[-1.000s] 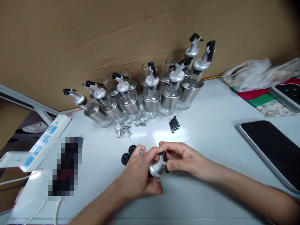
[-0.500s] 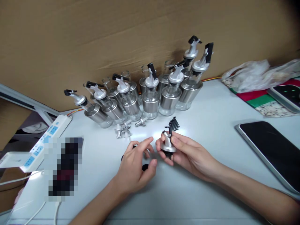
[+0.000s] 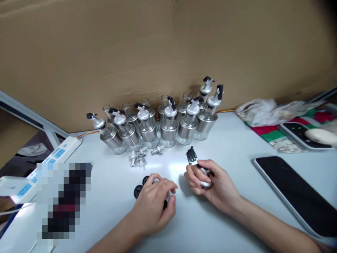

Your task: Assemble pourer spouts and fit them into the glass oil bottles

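My right hand [image 3: 212, 182] is wrapped round a silver pour spout [image 3: 205, 183], its base facing down and most of it hidden in my fingers. My left hand [image 3: 158, 202] is half curled with thumb and fingers apart, over black round stoppers on the table. One black stopper [image 3: 138, 191] shows beside its wrist side, and the edge of another [image 3: 165, 205] peeps out by the thumb. Small black flip levers [image 3: 191, 155] lie in a row just beyond my right hand. Several loose silver spout tops [image 3: 138, 159] lie farther left.
Several glass bottles with steel bands [image 3: 168, 131] stand in rows by the cardboard wall [image 3: 168, 45], the front ones with spouts. On the right are a large black-faced device [image 3: 295, 193] and a plastic bag [image 3: 265, 110]. A power strip [image 3: 61, 151] and a blurred-out dark object [image 3: 64, 203] are on the left.
My right hand has turned and closed round the spout, moving slightly right and down. My left hand has curled a little more and uncovered black stoppers. The view has tilted up.
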The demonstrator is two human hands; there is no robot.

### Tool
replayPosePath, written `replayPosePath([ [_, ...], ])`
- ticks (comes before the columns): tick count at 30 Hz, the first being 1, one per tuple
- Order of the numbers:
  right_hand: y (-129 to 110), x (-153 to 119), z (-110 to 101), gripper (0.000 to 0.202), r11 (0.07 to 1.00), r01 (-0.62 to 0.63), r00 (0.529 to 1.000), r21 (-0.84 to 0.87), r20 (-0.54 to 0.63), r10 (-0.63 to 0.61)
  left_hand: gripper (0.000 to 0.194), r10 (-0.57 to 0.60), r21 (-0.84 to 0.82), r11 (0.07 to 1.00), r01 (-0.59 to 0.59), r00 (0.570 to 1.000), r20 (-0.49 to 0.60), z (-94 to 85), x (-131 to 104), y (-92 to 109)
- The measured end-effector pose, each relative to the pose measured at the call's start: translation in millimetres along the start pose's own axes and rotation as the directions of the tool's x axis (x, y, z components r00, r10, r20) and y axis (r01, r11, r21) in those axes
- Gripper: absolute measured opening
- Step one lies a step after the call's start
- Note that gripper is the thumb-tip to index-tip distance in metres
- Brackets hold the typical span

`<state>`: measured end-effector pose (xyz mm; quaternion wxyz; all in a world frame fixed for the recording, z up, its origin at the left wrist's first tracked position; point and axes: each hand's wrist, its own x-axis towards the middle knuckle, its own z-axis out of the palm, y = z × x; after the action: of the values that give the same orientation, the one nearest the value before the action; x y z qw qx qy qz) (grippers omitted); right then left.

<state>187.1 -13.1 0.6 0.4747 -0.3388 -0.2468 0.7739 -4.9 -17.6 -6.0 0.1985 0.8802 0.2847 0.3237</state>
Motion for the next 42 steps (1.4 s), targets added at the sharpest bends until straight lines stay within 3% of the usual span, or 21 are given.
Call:
replayPosePath([
  [5, 5.5, 1.7, 7.3, 0.03, 0.993, -0.037, 0.997, -0.11, -0.07, 0.03, 0.017, 0.089, -0.003, 0.996, -0.09, 0.994, -0.063, -1.7, 1.6, 5.5],
  [8, 5.7, 2.6, 12.1, 0.028, 0.945, 0.013, 0.996, -0.326, -0.077, -0.041, 0.016, 0.08, -0.001, 0.997, -0.081, 0.992, -0.094, -1.6, 1.1, 5.9],
  [10, 0.1, 2.5, 14.9, 0.031, 0.842, 0.099, 0.989, -0.53, -0.044, -0.144, 0.015, 0.079, -0.013, 0.997, -0.081, 0.99, -0.117, -0.2, -0.3, 4.4],
  [12, -12.0, 1.6, 18.8, 0.029, 0.601, 0.251, 0.944, -0.759, 0.054, -0.326, 0.015, 0.089, -0.032, 0.995, -0.094, 0.986, -0.139, 1.4, -1.8, 2.4],
  [15, -43.2, 0.5, 30.3, 0.018, -0.001, 0.452, 0.744, -0.892, 0.377, -0.552, 0.016, 0.112, -0.035, 0.992, -0.118, 0.983, -0.146, 2.3, -2.7, 1.0],
  [17, -71.0, 2.9, 42.0, 0.015, -0.264, 0.437, 0.632, -0.86, 0.502, -0.591, 0.016, 0.121, -0.031, 0.992, -0.126, 0.984, -0.131, 1.6, -2.4, 1.5],
  [18, -86.4, 5.9, 48.3, 0.015, -0.362, 0.384, 0.601, -0.849, 0.528, -0.6, 0.016, 0.112, -0.035, 0.993, -0.116, 0.987, -0.117, 1.0, -2.3, 1.8],
  [19, -102.2, 10.4, 54.4, 0.015, -0.441, 0.31, 0.589, -0.842, 0.535, -0.606, 0.016, 0.092, -0.046, 0.994, -0.097, 0.991, -0.1, 0.4, -2.4, 2.0],
  [22, -148.5, 32.7, 67.9, 0.014, -0.615, 0.088, 0.669, -0.784, 0.504, -0.546, 0.015, -0.026, -0.138, 0.99, 0.02, 0.999, -0.036, -0.9, -4.4, 1.4],
  [24, -174.1, 53.0, 70.7, 0.015, -0.678, -0.032, 0.745, -0.735, 0.434, -0.506, 0.02, -0.129, -0.267, 0.955, 0.128, 0.992, 0.015, -1.1, -6.1, 0.4],
  [26, -191.9, 74.5, 68.7, 0.014, -0.702, -0.102, 0.87, -0.705, 0.278, -0.406, 0.028, -0.244, -0.44, 0.862, 0.25, 0.967, 0.071, -1.3, -6.3, 0.0],
  [29, -202.1, 102.9, 60.8, 0.016, -0.698, -0.099, 0.933, -0.71, 0.178, -0.313, 0.035, -0.396, -0.633, 0.678, 0.373, 0.911, 0.113, -3.6, -2.0, 0.9],
  [31, -200.6, 117.2, 54.6, 0.019, -0.708, -0.114, 0.956, -0.697, 0.117, -0.269, 0.039, -0.448, -0.697, 0.607, 0.382, 0.889, 0.098, -6.2, 2.8, 1.6],
  [35, -195.1, 132.6, 44.4, 0.017, -0.719, -0.09, 0.964, -0.689, 0.121, -0.236, 0.044, -0.487, -0.757, 0.535, 0.375, 0.869, 0.086, -10.5, 9.2, 1.3],
  [38, -199.3, 128.9, 44.4, 0.02, -0.72, -0.073, 0.952, -0.69, 0.166, -0.257, 0.043, -0.496, -0.771, 0.517, 0.372, 0.864, 0.085, -11.3, 8.3, 0.2],
  [40, -206.6, 116.5, 51.5, 0.023, -0.714, -0.079, 0.925, -0.695, 0.216, -0.313, 0.041, -0.486, -0.769, 0.525, 0.364, 0.87, 0.08, -11.2, 6.5, -0.5],
  [42, -215.3, 96.3, 63.9, 0.025, -0.699, -0.072, 0.844, -0.712, 0.329, -0.423, 0.04, -0.469, -0.762, 0.544, 0.351, 0.88, 0.071, -11.0, 5.0, -1.3],
])
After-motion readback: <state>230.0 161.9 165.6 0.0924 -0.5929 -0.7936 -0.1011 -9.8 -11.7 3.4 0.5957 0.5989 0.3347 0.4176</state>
